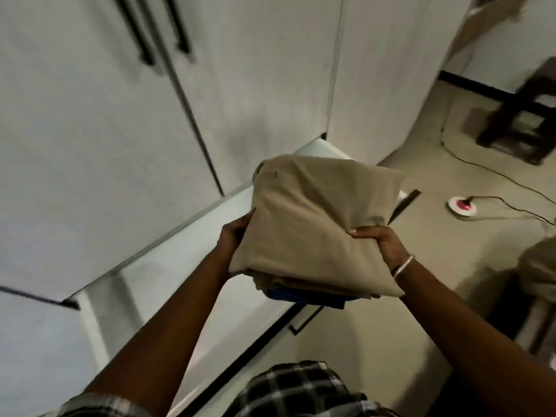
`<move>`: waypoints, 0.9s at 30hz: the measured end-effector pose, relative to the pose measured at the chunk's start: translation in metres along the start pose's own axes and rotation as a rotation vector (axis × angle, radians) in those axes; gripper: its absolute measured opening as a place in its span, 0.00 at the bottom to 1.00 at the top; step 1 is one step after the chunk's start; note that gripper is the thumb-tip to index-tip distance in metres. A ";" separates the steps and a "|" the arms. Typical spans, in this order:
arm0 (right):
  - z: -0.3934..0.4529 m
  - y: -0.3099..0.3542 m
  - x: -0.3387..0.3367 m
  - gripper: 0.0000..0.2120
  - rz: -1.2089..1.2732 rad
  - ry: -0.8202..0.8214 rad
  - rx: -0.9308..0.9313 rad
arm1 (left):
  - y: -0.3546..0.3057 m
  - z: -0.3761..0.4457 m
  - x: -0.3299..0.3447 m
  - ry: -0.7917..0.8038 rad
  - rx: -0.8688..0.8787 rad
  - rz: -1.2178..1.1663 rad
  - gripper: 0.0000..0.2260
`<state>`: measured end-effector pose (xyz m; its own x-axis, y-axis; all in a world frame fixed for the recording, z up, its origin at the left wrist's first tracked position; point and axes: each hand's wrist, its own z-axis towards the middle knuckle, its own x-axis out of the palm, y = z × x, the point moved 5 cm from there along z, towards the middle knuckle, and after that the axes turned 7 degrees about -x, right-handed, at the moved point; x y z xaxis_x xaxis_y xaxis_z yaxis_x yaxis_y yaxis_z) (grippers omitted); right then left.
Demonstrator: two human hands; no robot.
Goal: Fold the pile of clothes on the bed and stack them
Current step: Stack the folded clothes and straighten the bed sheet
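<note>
I hold the stack of folded clothes [316, 224] up in front of me, over the pale ledge [186, 254] that runs along the white wardrobe doors [99, 145]. My left hand [233, 236] clasps its left edge, fingers tucked out of sight beneath the cloth. My right hand [380, 240] grips the right edge, thumb curled over the tan top piece and pinching it down, a bangle [403, 266] at that wrist. A blue garment [304, 297] peeks from the near bottom of the stack. On the floor to the far right lies a white and pink round plug [462, 207] with its cord
</note>
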<state>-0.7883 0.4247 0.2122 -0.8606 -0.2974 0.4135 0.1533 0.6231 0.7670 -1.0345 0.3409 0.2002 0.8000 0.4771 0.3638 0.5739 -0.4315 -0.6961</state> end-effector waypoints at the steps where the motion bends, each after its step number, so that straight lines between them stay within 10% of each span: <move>1: 0.014 -0.005 0.016 0.14 -0.037 0.025 0.028 | 0.000 -0.005 -0.022 -0.024 0.014 -0.035 0.18; 18: 0.174 -0.214 0.153 0.43 -0.652 0.414 0.470 | 0.129 -0.059 -0.241 -0.503 -0.144 -0.579 0.26; 23: 0.191 -0.255 0.153 0.35 -0.742 0.440 0.550 | 0.166 -0.058 -0.271 -0.630 -0.255 -0.490 0.23; 27: 0.201 -0.291 0.129 0.28 -1.029 0.361 0.618 | 0.216 -0.057 -0.288 -0.849 -0.506 0.011 0.17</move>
<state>-1.0419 0.3503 -0.0562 -0.2493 -0.9669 -0.0546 -0.8471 0.1904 0.4962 -1.1312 0.0667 -0.0202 0.5278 0.7767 -0.3436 0.7327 -0.6210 -0.2784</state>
